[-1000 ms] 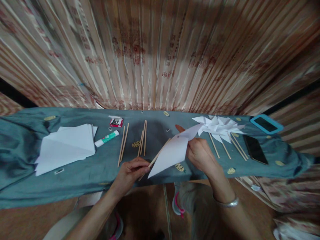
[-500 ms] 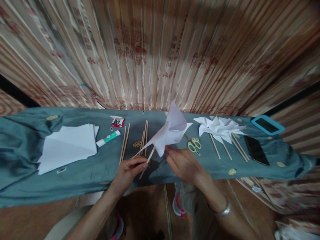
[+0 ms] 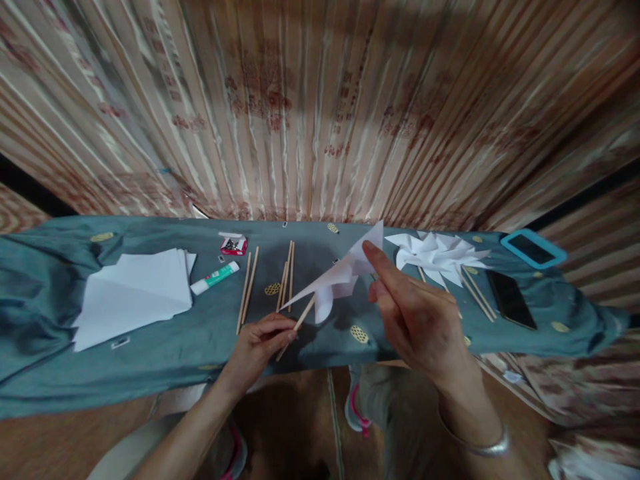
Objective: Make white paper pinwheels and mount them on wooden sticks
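Observation:
A white paper pinwheel (image 3: 345, 270) is held up above the table on a thin wooden stick. My left hand (image 3: 263, 340) is closed, pinching the lower part of that stick between thumb and fingers. Beside the blades on the right is my right hand (image 3: 420, 313), its index finger stretched out at a blade's edge and the other fingers curled. Nothing is held in it. Whether the fingertip presses on the paper or only hovers by it, I cannot tell. The pin at the pinwheel's centre is hidden.
Finished pinwheels (image 3: 440, 257) lie at the right by a black phone (image 3: 511, 299) and a blue-framed device (image 3: 534, 249). Loose wooden sticks (image 3: 249, 287), a glue stick (image 3: 215, 278), a red box of pins (image 3: 233, 244) and white paper sheets (image 3: 137, 290) lie to the left.
My right hand has come up and to the right from beneath the pinwheel, its index finger now extended. The blades have turned. My left hand keeps its grip on the stick.

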A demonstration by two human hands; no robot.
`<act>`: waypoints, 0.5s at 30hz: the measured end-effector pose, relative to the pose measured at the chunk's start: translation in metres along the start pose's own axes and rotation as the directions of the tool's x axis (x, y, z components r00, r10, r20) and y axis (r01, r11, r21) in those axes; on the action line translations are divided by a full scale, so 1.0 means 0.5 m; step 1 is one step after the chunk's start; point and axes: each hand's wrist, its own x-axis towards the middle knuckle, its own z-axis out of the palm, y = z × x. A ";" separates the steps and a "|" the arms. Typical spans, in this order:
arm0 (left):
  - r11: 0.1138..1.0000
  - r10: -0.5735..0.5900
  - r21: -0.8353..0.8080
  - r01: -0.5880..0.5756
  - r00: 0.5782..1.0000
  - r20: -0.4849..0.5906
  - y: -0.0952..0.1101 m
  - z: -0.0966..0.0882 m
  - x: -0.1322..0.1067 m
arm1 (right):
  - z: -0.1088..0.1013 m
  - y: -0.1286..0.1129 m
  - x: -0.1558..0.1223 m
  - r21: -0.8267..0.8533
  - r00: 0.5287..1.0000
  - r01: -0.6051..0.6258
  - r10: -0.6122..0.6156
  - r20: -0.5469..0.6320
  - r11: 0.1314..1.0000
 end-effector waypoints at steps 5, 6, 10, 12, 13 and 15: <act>1.000 0.013 0.012 -0.014 0.998 0.055 -0.001 0.004 0.000 | 0.014 0.046 0.002 -0.104 0.997 -0.074 0.077 0.024 0.992; 1.000 0.018 0.014 -0.019 0.998 0.059 -0.001 0.004 0.000 | 0.016 0.053 0.001 -0.102 0.994 -0.101 0.105 0.037 0.990; 0.999 0.041 0.018 -0.043 0.997 0.068 0.000 0.005 0.000 | 0.030 0.072 0.001 -0.079 0.965 -0.207 0.217 0.148 0.975; 0.999 0.042 0.021 -0.044 0.997 0.064 0.002 0.005 0.000 | 0.041 0.076 0.002 -0.073 0.941 -0.247 0.258 0.220 0.966; 0.999 0.041 0.017 -0.042 0.997 0.059 0.003 0.005 0.000 | 0.046 0.076 0.003 -0.069 0.928 -0.261 0.270 0.256 0.963; 0.999 0.040 0.002 -0.040 0.998 0.040 0.005 0.005 0.000 | 0.058 0.074 0.001 -0.053 0.904 -0.273 0.275 0.328 0.961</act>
